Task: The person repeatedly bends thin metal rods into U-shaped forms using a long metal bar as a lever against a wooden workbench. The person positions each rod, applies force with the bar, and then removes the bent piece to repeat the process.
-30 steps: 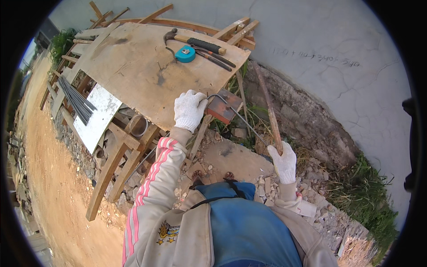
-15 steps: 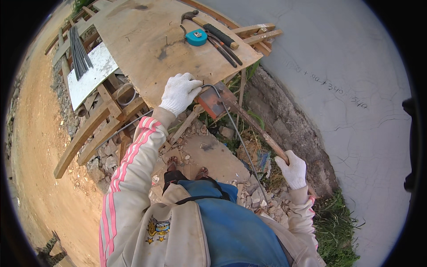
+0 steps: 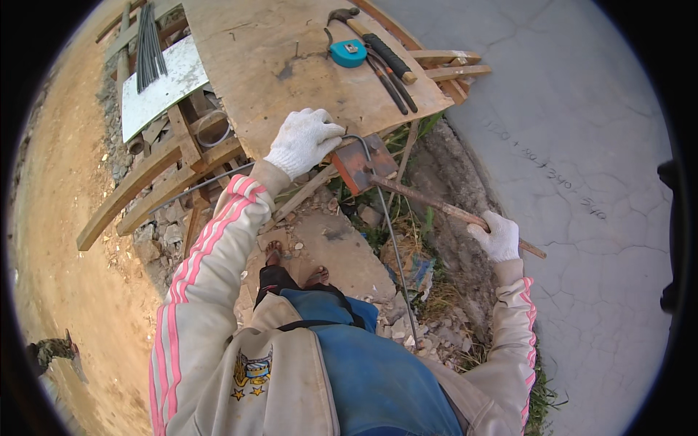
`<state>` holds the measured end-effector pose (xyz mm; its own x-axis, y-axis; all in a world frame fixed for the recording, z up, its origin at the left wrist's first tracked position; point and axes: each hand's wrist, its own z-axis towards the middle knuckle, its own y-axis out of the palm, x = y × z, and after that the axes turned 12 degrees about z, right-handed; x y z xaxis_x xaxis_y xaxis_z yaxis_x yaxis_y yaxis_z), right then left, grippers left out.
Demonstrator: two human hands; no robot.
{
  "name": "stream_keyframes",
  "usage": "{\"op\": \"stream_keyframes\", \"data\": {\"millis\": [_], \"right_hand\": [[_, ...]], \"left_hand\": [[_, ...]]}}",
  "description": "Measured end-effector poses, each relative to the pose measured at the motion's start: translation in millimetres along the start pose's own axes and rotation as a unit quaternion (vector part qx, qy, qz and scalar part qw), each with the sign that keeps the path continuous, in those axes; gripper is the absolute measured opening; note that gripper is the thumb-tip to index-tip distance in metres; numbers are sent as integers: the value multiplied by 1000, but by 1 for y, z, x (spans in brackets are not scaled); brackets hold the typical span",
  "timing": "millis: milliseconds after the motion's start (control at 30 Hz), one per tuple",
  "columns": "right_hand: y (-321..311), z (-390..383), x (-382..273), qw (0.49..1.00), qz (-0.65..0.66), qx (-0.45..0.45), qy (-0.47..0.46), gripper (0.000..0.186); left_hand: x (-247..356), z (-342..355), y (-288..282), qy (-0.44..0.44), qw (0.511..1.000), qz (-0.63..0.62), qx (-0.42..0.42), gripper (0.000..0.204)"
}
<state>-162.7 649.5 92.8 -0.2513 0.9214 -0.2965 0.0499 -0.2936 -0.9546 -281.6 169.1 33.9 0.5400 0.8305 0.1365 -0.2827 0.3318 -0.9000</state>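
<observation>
My left hand [image 3: 305, 142], in a white knit glove, is closed around a thin steel rod [image 3: 396, 254] at the board's near edge. Past its fingers the rod hooks over a rusty metal block [image 3: 352, 167] and then slants down toward my body. My right hand [image 3: 498, 236], gloved too, grips a rusty metal bar [image 3: 429, 200] near its outer end. The bar's other end meets the block beside the rod; the exact contact is too small to make out. My left palm and the rod inside it are hidden.
On the wooden board [image 3: 254, 94] lie a claw hammer [image 3: 371, 40], a teal tape measure [image 3: 347, 53] and pincers [image 3: 392, 83]. Several steel rods [image 3: 150, 54] rest on a white sheet [image 3: 163, 91] at left. Timber beams [image 3: 131, 192] stick out nearby; a grey wall [image 3: 582, 145] stands right.
My right hand has swung the bar's outer end away from my body. My left hand stays beside the block. The whole view has shifted slightly.
</observation>
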Motion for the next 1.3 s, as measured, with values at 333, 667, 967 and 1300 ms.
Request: {"op": "stream_keyframes", "data": {"millis": [333,667,967,1300], "right_hand": [[13,-23,-14,998,19,22,52,49],[7,-65,16,981,-92,45,163,44],[39,-113,-1,946,-152,93,270,35],[96,-200,-190,867,-142,138,457,35]], "left_hand": [[-2,1,3,5,1000,-8,11,19],[-6,0,7,16,999,-23,26,20],[-9,1,12,16,999,-20,22,21],[-13,7,26,20,1000,0,22,22]]}}
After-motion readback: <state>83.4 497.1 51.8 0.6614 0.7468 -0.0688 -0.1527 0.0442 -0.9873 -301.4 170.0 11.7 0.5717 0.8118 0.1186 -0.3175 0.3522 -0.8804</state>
